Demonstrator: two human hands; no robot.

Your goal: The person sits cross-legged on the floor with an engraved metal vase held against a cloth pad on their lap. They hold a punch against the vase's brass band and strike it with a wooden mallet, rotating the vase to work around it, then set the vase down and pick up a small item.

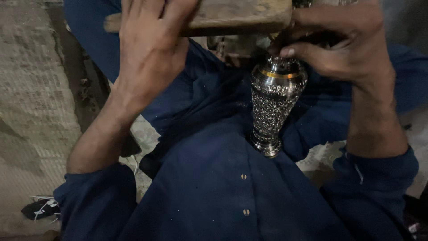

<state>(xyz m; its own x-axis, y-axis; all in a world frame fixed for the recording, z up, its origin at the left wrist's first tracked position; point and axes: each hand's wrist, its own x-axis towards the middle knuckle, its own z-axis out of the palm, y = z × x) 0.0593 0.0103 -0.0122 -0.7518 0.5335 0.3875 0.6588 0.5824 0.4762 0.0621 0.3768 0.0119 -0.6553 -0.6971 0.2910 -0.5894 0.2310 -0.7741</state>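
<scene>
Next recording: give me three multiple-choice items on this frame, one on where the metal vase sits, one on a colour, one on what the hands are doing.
1. Where does the foot of the silver vase rest?
A. Against the person's blue shirt
B. On the floor mat
C. On a shelf

2. What colour is the band near the vase's top?
A. Red
B. Gold
C. Green

3. What is the left hand doing?
A. Hanging free
B. Gripping the wooden block
C. Holding a shoe

Answers:
1. A, the foot presses into the shirt just above the buttons.
2. B, a thin gold ring runs round the neck.
3. B, its fingers wrap over the block, while the right hand holds at the vase's top.
</scene>
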